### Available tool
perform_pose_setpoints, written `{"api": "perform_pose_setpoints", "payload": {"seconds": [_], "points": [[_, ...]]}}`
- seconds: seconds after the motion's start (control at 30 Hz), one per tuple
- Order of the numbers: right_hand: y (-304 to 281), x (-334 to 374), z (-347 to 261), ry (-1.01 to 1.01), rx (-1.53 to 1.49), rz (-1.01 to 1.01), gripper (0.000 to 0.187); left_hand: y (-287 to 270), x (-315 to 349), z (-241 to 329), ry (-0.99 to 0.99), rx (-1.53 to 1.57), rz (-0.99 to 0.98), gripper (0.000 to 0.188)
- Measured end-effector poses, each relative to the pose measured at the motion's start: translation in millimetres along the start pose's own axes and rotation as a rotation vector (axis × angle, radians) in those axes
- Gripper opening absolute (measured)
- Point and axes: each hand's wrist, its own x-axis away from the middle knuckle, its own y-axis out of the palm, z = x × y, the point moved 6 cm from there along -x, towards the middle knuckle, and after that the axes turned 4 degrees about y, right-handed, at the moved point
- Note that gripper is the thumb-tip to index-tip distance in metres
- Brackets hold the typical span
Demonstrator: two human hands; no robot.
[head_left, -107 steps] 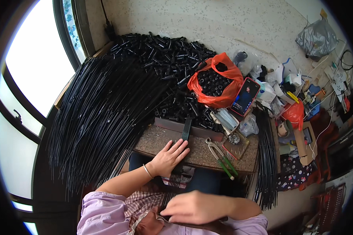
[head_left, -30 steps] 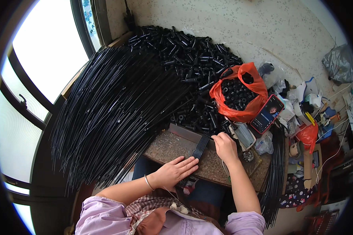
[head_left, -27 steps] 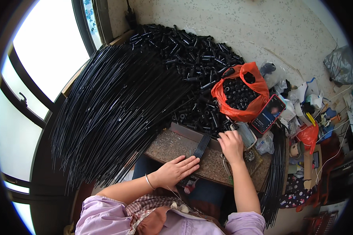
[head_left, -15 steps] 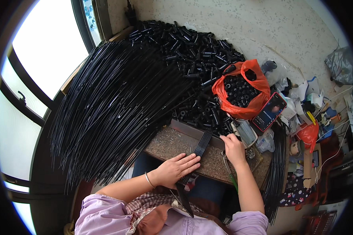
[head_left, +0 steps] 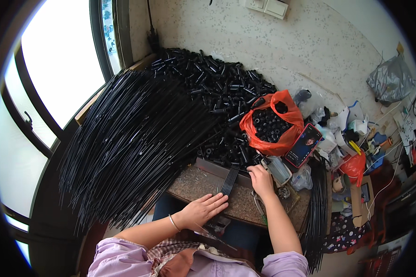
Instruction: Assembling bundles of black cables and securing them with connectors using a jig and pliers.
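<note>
My left hand (head_left: 203,210) lies flat, its fingers stretched together over the near end of a row of thin black rods (head_left: 230,179). The rods lie side by side on a speckled brown board (head_left: 189,181), their far ends reaching over a long metal rail (head_left: 212,166) beside a heap of short black tubular parts (head_left: 233,138). My right hand (head_left: 262,182) is right of the rods, by the rail's right end. Its thumb and fingertips are drawn together; anything between them is too small to make out. Green-handled pliers (head_left: 260,207) lie partly under my right wrist.
A large sheaf of long black rods (head_left: 125,147) fills the left side. Beyond my right hand stand a red plastic bag (head_left: 289,143) of small black parts, a phone (head_left: 304,145) and a clear container (head_left: 278,170). More black rods (head_left: 315,207) hang at the board's right edge.
The view has tilted up, so the scene sits lower and more to the left. My left hand stays on the rods; my right hand stays by the rail, fingertips together.
</note>
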Motion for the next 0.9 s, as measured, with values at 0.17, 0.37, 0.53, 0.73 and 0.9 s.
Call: {"api": "perform_pose_setpoints", "payload": {"seconds": [0.17,0.37,0.53,0.73,0.9], "points": [[-2.9,16.9,-27.5,0.051,0.055,-0.119,0.009,-9.2,11.0,20.4,0.010,-0.051,0.082,0.056],[-4.6,23.3,-34.6,0.196,-0.163,0.037,0.024,-13.4,18.3,38.2,0.022,-0.070,0.079,0.079],[-65.8,21.6,11.0,0.303,0.099,0.370,0.011,-0.8,13.6,23.3,0.000,0.016,0.007,0.068],[-51.4,23.6,45.7,0.207,0.335,0.026,0.009,8.4,8.2,20.3,-0.024,0.185,0.030,0.074],[-59.7,17.1,45.0,0.240,0.416,0.067,0.011,11.3,2.1,15.1,-0.035,0.198,0.013,0.075]]}}
